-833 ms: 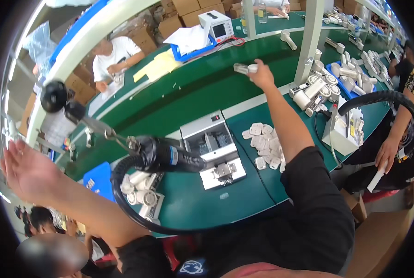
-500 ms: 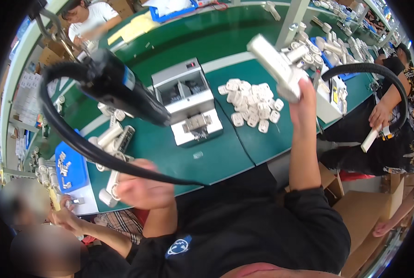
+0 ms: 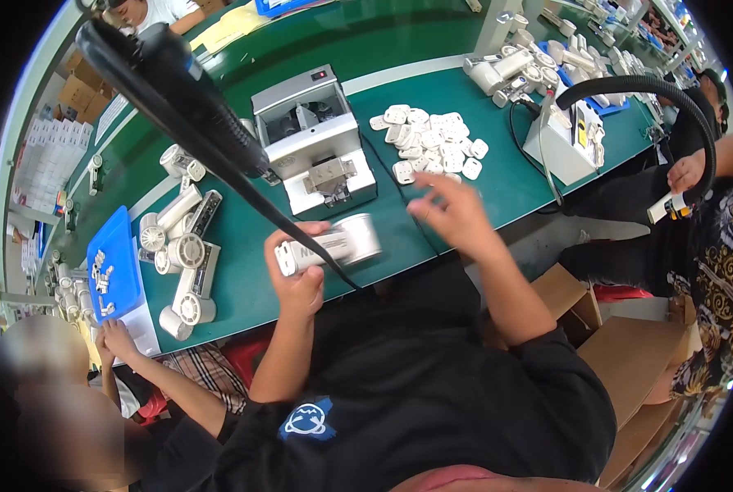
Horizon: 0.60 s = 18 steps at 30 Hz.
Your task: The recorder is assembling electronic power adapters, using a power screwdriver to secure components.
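Observation:
My left hand (image 3: pixel 294 283) is closed around a white handheld fan (image 3: pixel 358 238) with a thick round head. It holds the fan by its handle, above the table's front edge, just in front of a grey-and-white screw feeder (image 3: pixel 329 176). My right hand (image 3: pixel 458 217) is empty, its fingers apart, by the near edge of a pile of small white rounded-square plates (image 3: pixel 432 141). A black electric screwdriver (image 3: pixel 210 111) hangs over the table at the left. Its black cord crosses in front of my left hand and hides part of the fan.
More white fans (image 3: pixel 187 250) lie left of the feeder, beside a blue tray (image 3: pixel 120 254) of small parts. A white box-shaped device (image 3: pixel 559 148) stands at the right, near another heap of fans (image 3: pixel 518 70). Co-workers sit or stand at left, right and far side.
The fan has passed from my raised right hand into my left hand, in front of the feeder. My right hand has come down toward the plates. My view has shifted a little.

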Each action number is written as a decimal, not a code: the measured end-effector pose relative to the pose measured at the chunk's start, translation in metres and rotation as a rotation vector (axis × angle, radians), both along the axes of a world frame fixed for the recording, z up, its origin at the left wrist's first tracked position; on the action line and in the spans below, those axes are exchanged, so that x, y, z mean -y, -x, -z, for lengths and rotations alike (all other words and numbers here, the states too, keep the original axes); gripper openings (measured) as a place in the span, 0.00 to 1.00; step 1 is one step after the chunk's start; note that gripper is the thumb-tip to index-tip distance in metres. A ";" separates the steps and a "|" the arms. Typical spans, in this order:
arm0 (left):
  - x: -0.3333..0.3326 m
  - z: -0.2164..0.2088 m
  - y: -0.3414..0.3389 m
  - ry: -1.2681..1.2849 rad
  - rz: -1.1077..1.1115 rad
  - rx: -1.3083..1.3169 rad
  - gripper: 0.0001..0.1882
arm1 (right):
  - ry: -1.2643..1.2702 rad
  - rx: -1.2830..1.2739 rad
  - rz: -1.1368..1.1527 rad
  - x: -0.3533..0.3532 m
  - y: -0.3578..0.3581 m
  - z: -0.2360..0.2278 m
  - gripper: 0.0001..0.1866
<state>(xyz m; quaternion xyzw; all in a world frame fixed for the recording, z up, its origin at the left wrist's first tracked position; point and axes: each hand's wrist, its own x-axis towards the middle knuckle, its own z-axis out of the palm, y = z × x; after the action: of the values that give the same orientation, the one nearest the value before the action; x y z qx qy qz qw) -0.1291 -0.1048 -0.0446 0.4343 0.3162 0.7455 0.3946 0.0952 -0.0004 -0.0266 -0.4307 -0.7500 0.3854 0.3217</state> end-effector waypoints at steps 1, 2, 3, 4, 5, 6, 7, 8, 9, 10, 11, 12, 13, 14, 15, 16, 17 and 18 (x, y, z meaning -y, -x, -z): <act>0.002 -0.004 0.005 0.001 -0.011 0.003 0.31 | -0.348 0.190 0.073 -0.013 -0.001 -0.004 0.20; 0.004 -0.006 0.012 0.001 -0.061 -0.147 0.29 | -0.520 0.314 0.039 -0.025 0.001 -0.010 0.19; 0.006 -0.007 0.015 0.004 -0.112 -0.297 0.26 | -0.693 0.437 0.001 -0.032 0.004 -0.014 0.19; 0.006 -0.010 0.017 0.057 -0.113 -0.321 0.25 | -0.697 0.432 -0.020 -0.038 0.008 -0.010 0.19; 0.008 -0.013 0.017 0.135 -0.047 -0.264 0.27 | -0.740 0.474 -0.081 -0.044 0.012 -0.001 0.18; 0.007 -0.009 0.018 0.123 -0.047 -0.331 0.28 | -0.783 0.514 -0.146 -0.049 0.014 0.003 0.17; 0.005 -0.003 0.021 0.116 -0.060 -0.401 0.28 | -0.790 0.498 -0.182 -0.054 0.017 0.005 0.17; 0.005 -0.003 0.018 0.131 -0.048 -0.363 0.29 | -0.775 0.400 -0.083 -0.056 0.016 0.007 0.13; 0.002 -0.005 0.014 0.144 -0.035 -0.325 0.29 | -0.751 0.304 0.015 -0.058 0.017 0.007 0.10; -0.002 -0.007 0.013 0.104 -0.074 -0.425 0.30 | -0.708 0.309 -0.020 -0.055 0.016 0.000 0.10; -0.006 -0.016 0.013 0.082 -0.134 -0.530 0.30 | -0.661 0.312 -0.059 -0.054 0.020 -0.010 0.11; -0.005 -0.021 0.015 0.090 -0.163 -0.574 0.29 | -0.682 0.373 -0.108 -0.054 0.029 -0.014 0.13; -0.007 -0.024 0.016 0.078 -0.180 -0.618 0.29 | -0.651 0.418 -0.183 -0.060 0.032 -0.009 0.16; -0.005 -0.022 0.018 0.082 -0.185 -0.615 0.29 | -0.654 0.459 -0.246 -0.066 0.032 -0.002 0.16; -0.004 -0.020 0.020 0.067 -0.195 -0.611 0.28 | -0.657 0.501 -0.307 -0.070 0.033 0.002 0.17; -0.004 -0.018 0.022 0.051 -0.208 -0.607 0.28 | -0.643 0.498 -0.323 -0.073 0.036 -0.001 0.17; -0.004 -0.017 0.022 0.050 -0.209 -0.603 0.28 | -0.630 0.497 -0.337 -0.074 0.037 -0.005 0.18; -0.003 -0.016 0.022 0.055 -0.171 -0.568 0.28 | -0.641 0.478 -0.299 -0.075 0.036 -0.007 0.18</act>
<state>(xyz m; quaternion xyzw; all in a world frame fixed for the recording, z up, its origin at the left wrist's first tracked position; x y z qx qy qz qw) -0.1511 -0.1014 -0.0285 0.5863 0.4696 0.6158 0.2376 0.0589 0.0745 -0.0192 -0.2727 -0.9395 0.0644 0.1972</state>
